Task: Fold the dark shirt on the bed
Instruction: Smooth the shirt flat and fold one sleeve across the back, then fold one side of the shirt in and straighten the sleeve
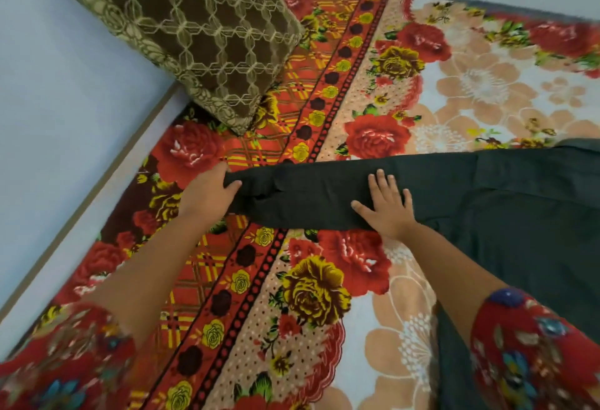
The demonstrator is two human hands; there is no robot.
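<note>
The dark shirt (506, 214) lies spread on the floral bed cover (324, 279), its body at the right and one long sleeve stretched out to the left. My left hand (207, 193) grips the cuff end of that sleeve, thumb on top of the cloth. My right hand (386, 203) lies flat on the sleeve further right, fingers straight and spread, pressing it onto the bed.
A brown cushion with a gold lattice pattern (194, 33) leans at the head of the bed against the pale wall (58, 101). The bed's left edge runs along that wall. My patterned red sleeves show at both bottom corners.
</note>
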